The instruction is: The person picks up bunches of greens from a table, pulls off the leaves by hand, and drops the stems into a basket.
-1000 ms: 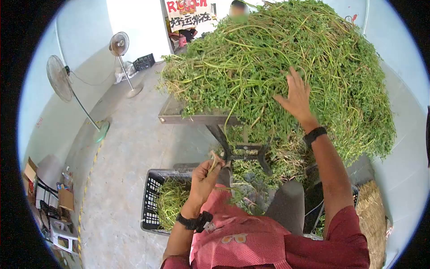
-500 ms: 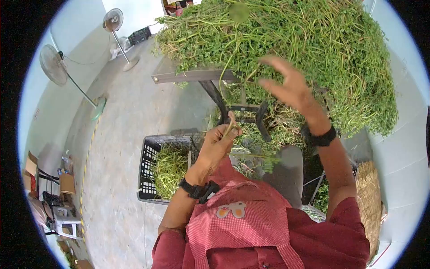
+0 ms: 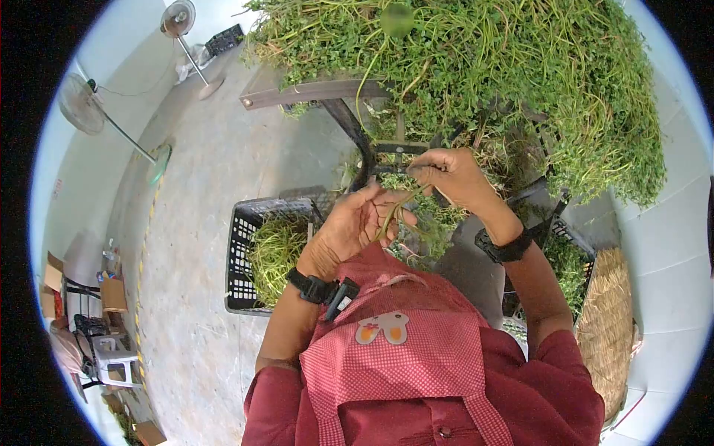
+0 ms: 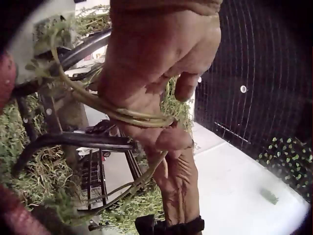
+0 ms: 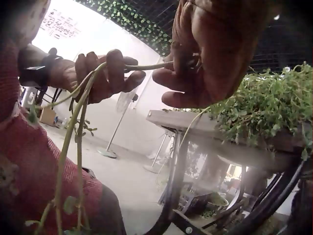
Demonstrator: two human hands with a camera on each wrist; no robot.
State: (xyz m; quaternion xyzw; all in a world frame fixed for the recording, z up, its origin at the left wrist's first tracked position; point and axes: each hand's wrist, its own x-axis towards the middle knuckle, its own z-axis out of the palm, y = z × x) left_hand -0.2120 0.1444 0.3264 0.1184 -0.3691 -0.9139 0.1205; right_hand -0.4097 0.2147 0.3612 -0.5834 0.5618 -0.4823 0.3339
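Between the person's hands, above a red apron (image 3: 401, 364), the right hand (image 3: 460, 178) pinches green stems (image 5: 146, 66) at one end, seemingly keeping them straight. They cross the left hand (image 3: 364, 223), fingers loosely bent; whether gripping, I cannot tell.

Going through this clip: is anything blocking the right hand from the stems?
Nothing visible: the right hand pinches one end of the stems, and in the right wrist view the stretch across to the left hand is unobstructed.
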